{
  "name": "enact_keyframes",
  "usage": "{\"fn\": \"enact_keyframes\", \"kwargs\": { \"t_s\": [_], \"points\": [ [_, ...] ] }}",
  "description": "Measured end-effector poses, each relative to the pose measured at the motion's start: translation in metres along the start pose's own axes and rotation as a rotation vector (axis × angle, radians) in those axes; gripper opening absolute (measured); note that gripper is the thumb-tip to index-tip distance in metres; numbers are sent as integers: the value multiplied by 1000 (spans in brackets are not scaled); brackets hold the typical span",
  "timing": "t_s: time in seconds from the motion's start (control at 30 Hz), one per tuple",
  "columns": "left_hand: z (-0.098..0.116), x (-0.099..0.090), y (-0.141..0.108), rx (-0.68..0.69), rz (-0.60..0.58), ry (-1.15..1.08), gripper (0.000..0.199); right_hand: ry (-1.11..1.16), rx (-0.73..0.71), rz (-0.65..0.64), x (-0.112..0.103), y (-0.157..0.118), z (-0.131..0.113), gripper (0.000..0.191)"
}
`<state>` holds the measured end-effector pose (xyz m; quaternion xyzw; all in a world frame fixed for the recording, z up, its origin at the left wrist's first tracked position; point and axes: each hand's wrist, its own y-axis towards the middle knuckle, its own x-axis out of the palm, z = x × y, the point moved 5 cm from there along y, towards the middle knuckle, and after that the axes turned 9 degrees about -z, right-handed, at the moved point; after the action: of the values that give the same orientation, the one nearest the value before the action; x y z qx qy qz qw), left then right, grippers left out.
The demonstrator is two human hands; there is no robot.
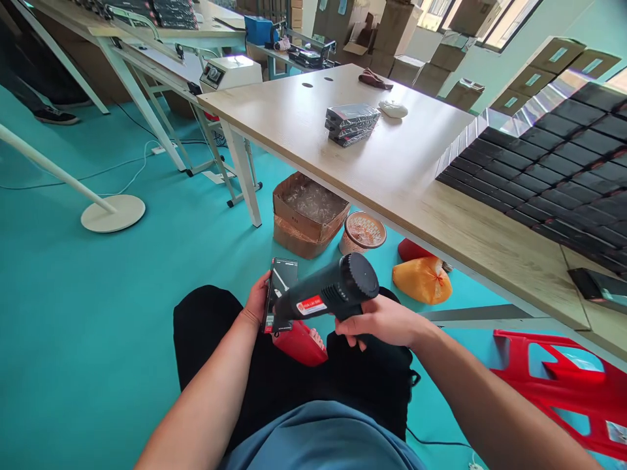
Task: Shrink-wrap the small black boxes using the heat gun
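Note:
Above my lap, my left hand (257,299) is closed on the left edge of a small black printed box (283,281). My right hand (375,321) wraps round the handle of a black heat gun (337,287) with a red and white label. The gun's nozzle points left, over the lower right part of the box, and covers some of its face. Whether nozzle and box touch, I cannot tell. Below them, between my knees, a red thing (301,343) shows, with part of a foot in it.
On the wooden table (294,124) are a short stack of wrapped boxes (351,123), a white mouse-shaped object (393,109) and a large stack of black boxes (553,156). Below stand a carton of clear film (308,215), a waste basket (362,233), an orange bag (422,279) and a red stool (563,385).

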<state>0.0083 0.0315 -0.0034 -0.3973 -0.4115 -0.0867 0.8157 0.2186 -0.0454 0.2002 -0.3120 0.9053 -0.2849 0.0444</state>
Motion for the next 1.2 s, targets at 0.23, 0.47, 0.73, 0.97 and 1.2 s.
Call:
{"fn": "enact_keyframes", "kwargs": {
  "t_s": [0.23,0.47,0.73,0.97,1.2],
  "points": [
    [-4,9,-4,-61,-56,3,53,30,-86,179,-7,2,-2,17],
    [-5,5,0,-47,-44,8,49,53,-74,53,12,4,-18,17],
    [-2,13,-8,-53,-115,35,59,145,-67,353,-40,13,-9,26],
    [2,12,-5,-46,-75,38,61,60,87,-25,0,-10,30,23],
    [12,14,-7,88,-68,-20,59,225,38,257,-1,-23,53,29]
  ]
}}
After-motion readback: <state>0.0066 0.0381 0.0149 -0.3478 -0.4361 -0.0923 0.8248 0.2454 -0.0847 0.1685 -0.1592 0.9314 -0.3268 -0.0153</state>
